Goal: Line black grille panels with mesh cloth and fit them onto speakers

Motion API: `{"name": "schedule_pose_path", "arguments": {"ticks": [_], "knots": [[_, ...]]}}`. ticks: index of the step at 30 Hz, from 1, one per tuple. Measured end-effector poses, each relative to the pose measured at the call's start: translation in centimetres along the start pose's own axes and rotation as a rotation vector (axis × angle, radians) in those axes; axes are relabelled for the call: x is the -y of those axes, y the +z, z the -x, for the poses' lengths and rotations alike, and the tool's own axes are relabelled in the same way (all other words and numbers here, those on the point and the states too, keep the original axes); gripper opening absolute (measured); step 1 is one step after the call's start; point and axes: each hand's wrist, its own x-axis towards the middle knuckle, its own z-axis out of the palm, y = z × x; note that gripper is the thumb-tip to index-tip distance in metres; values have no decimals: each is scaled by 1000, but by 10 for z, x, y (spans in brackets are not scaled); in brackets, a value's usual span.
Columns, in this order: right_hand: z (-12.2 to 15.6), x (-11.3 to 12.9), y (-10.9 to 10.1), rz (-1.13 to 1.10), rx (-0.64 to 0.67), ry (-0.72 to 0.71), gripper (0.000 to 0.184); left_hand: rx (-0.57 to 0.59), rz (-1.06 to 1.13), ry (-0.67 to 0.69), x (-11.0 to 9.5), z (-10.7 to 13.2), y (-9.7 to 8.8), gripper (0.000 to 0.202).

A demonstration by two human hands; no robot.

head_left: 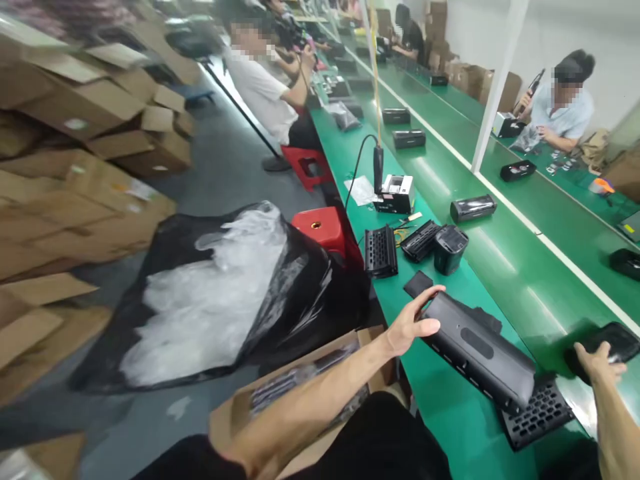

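Note:
My left hand (pixel 413 323) is wrapped round the near end of a long black speaker body (pixel 480 350), which lies slanted on the green bench (pixel 440 400). Under the speaker's far end lies a black perforated grille (pixel 543 413). My right hand (pixel 597 360) rests with bent fingers on a black oval part (pixel 610 341) at the right. A small flat black pad (pixel 417 283) lies just beyond my left hand.
Farther along the bench lie more grilles (pixel 380 251), a black housing (pixel 449 248), a cylinder speaker (pixel 473 208) and a white box with a hanging tool (pixel 395 193). A black bag of clear plastic (pixel 215 300), red stools (pixel 323 227) and cardboard boxes (pixel 75 167) fill the floor at left. Other people sit along both benches.

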Motion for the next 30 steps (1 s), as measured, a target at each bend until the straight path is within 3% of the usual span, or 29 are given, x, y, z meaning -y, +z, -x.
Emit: {"name": "schedule_pose_path", "arguments": {"ticks": [3, 5, 7, 9, 12, 15, 19, 21, 25, 30], "knots": [[4, 9, 7, -119, 125, 112, 107, -9, 60, 28, 0, -12, 9, 89], [21, 20, 1, -237, 172, 129, 110, 25, 110, 32, 4, -23, 21, 85], [56, 32, -15, -443, 236, 122, 111, 77, 152, 33, 10, -33, 34, 82], [102, 44, -36, -739, 385, 83, 105, 131, 172, 24, 18, -41, 45, 82], [167, 63, -65, -519, 368, -71, 103, 185, 178, -7, 29, -46, 57, 82], [204, 76, -84, -315, 262, -65, 108, 278, 179, -57, 34, -47, 64, 85], [225, 76, -97, -337, 169, 7, 106, 514, 120, -107, 28, -48, 70, 97], [234, 74, -101, -332, 120, 8, 99, 560, 100, -94, 25, -48, 74, 99], [247, 74, -103, -263, 12, -10, 90, 537, 104, -68, 27, -45, 84, 93], [251, 77, -105, -260, 61, 36, 91, 463, 79, -105, 33, -37, 89, 86]]}}
